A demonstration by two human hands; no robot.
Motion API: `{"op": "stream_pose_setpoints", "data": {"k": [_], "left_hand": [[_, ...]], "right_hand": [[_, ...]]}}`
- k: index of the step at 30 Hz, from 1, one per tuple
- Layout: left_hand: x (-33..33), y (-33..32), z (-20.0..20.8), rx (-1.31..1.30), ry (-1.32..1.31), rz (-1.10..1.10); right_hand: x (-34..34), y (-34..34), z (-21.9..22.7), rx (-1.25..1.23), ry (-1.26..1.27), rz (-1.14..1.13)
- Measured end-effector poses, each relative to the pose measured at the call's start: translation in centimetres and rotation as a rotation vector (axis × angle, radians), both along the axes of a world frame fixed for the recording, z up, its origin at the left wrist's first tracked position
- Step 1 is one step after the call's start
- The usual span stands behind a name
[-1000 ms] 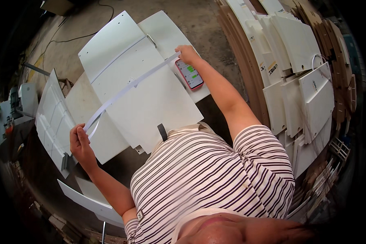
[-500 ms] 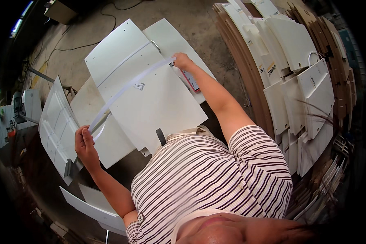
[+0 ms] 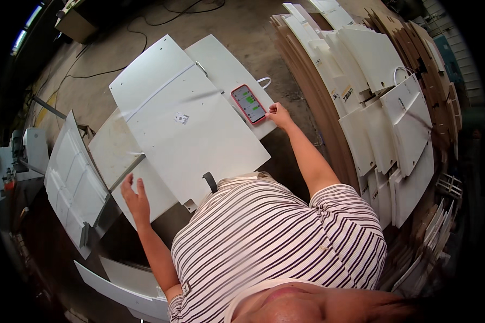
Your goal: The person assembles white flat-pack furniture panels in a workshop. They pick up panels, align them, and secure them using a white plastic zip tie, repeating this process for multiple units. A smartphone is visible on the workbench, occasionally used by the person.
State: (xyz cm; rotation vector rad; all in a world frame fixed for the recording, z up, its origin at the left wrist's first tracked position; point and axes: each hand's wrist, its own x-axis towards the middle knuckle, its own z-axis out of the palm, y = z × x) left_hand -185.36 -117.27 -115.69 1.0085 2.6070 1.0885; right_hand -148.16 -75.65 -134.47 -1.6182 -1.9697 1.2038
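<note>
A person in a white shirt with dark horizontal stripes (image 3: 275,242) fills the lower middle of the head view, both bare arms reaching away from the body.

The left hand (image 3: 135,198) hovers open, fingers (image 3: 125,185) spread apart and empty, over the near left edge of a stack of large flat white panels (image 3: 194,134). It holds nothing; whether the palm touches the lower panel cannot be told.

The right hand (image 3: 278,114) lies further out on the right, fingers curled loosely together at the edge of a narrower white panel (image 3: 223,64). It grips nothing. Just beside it, to its left, a smartphone in a red case (image 3: 249,104) lies flat on that panel, screen up and lit with green patches. The fingertips are close to the phone's lower corner; contact cannot be told.

On the top panel a small square white label (image 3: 181,118) sits near the middle. A thin white strip (image 3: 159,91) crosses the panel beyond it.

Further right, curved white boards (image 3: 382,107) lean in rows against brown cardboard sheets (image 3: 307,59), some bearing small dark labels. At far left, a white panelled board (image 3: 73,177) stands on edge on the concrete floor (image 3: 91,59).
</note>
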Motion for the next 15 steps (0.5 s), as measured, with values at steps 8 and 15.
{"op": "stream_pose_setpoints", "data": {"k": [8,15], "left_hand": [[3.7,-8.2,-15.9,-0.514,0.094,0.017],[4.2,-11.6,-17.3,-0.902,-0.268,-0.043]], "right_hand": [[-1.4,-0.4,-0.5,0.176,-0.191,0.046],[-1.3,-0.3,-0.4,0.113,-0.174,-0.006]]}}
